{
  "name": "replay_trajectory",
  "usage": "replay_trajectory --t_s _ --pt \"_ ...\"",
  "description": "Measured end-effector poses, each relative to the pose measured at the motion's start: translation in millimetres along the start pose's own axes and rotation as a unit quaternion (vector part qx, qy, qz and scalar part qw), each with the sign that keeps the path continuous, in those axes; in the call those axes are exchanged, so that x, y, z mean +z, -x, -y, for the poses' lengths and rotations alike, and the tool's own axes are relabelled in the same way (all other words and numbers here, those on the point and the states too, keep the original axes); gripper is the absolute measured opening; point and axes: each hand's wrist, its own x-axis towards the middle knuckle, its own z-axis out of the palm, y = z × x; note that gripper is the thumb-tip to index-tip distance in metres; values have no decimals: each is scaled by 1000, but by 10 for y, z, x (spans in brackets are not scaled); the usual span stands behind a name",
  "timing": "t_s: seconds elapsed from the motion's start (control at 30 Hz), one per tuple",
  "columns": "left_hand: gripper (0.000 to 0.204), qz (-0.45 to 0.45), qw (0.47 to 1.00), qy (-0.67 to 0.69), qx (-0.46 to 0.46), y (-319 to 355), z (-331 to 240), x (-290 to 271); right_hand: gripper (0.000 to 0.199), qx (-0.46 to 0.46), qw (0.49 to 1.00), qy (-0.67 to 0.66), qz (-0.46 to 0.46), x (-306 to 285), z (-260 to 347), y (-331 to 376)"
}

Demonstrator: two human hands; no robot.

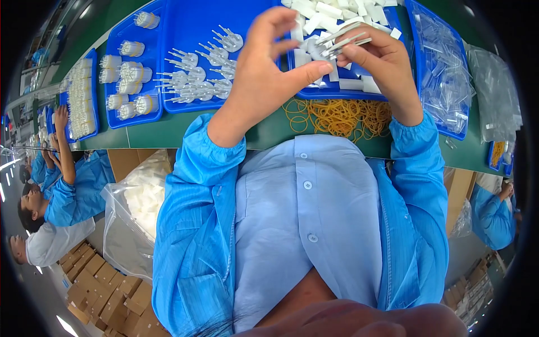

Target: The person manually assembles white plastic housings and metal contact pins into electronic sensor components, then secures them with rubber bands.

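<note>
In my right hand [388, 60] is a white part with a round base [315, 48] and several thin prongs. The fingers and thumb close around the prongs, and the base points toward my left hand. My left hand [252, 78] is raised beside it, fingers apart and thumb stretched out, with nothing visible in its grasp. Both hands are above a blue tray [331, 94] of white blocks [328, 10]. Similar pronged parts [193, 76] lie grouped in the blue tray left of my left hand.
Yellow rubber bands [342, 117] lie along the green table's near edge. Banded white bundles [130, 76] fill a blue tray at left. Clear plastic pieces [446, 73] and plastic bags [494, 90] are at right. A bag of white pieces [143, 196] stands below left; co-workers sit both sides.
</note>
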Motion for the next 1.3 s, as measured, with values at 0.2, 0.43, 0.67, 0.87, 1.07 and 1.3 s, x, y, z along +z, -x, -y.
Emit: replay_trajectory --t_s 0.2,0.43,0.67,0.87,1.07,1.3 --pt "37 29 935 329 -133 -2 187 95 15 9 999 -35 -38 -47 -92 40" --pt "39 -47 909 404 -88 -145 290 49 15 -140 893 414 105 116 -283 54" --pt "39 -27 907 403 -123 -112 352 246 18 -156 868 458 111 105 -349 59" --pt "39 -87 888 423 -156 -35 316 248 17 -205 867 454 19 -53 -359 117" --pt "40 -54 907 379 -173 77 308 295 20 50 976 168 -132 -223 -226 165" --pt "43 -69 931 336 -127 42 333 305 27 16 991 6 -133 -319 -193 166"
